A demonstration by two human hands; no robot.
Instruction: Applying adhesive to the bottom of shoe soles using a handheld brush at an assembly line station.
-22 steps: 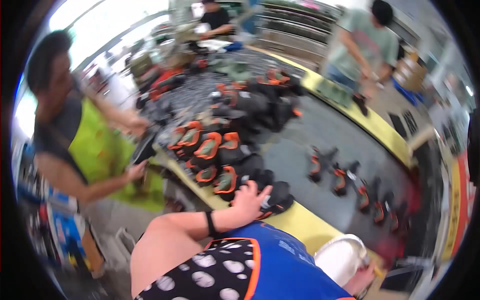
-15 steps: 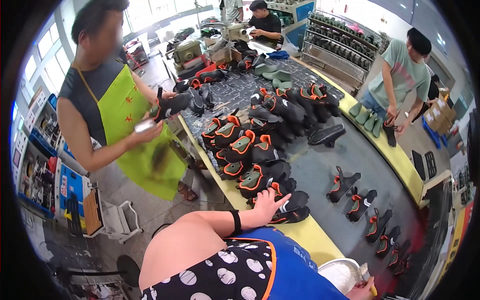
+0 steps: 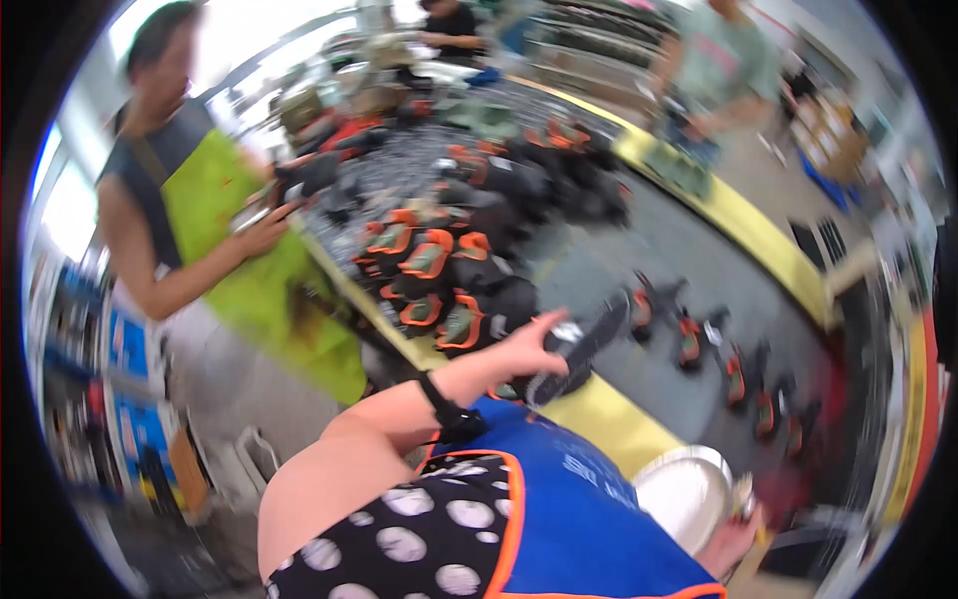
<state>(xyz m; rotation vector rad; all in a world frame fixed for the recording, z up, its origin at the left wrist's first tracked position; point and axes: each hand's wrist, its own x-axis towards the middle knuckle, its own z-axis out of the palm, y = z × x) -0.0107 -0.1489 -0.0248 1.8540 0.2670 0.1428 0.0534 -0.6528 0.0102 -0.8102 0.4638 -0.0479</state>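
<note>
My left hand (image 3: 534,344) is closed around a black shoe upper (image 3: 584,349), its dark sole side turned up, above the yellow table edge. Beside it lies a heap of black shoe uppers (image 3: 454,260) with orange collars and green insides. Low on the right, my right hand (image 3: 733,539) grips a brush (image 3: 741,496), blurred and partly cut off by its fingers. Right next to that hand is a round metal bowl (image 3: 720,461) with white stuff in it; whether the hand also supports the bowl I cannot tell.
Several shoe uppers (image 3: 736,374) stand in a row on the grey table (image 3: 599,280). To the left, a person in a green apron (image 3: 230,240) handles a shoe. Another person (image 3: 723,70) stands across the yellow ledge (image 3: 738,215) near green shoe forms (image 3: 679,170).
My left hand has lifted a shoe upper off the near end of the heap and turned it sole side up. My right hand, with the brush, has risen slightly. The whole view has shifted.
</note>
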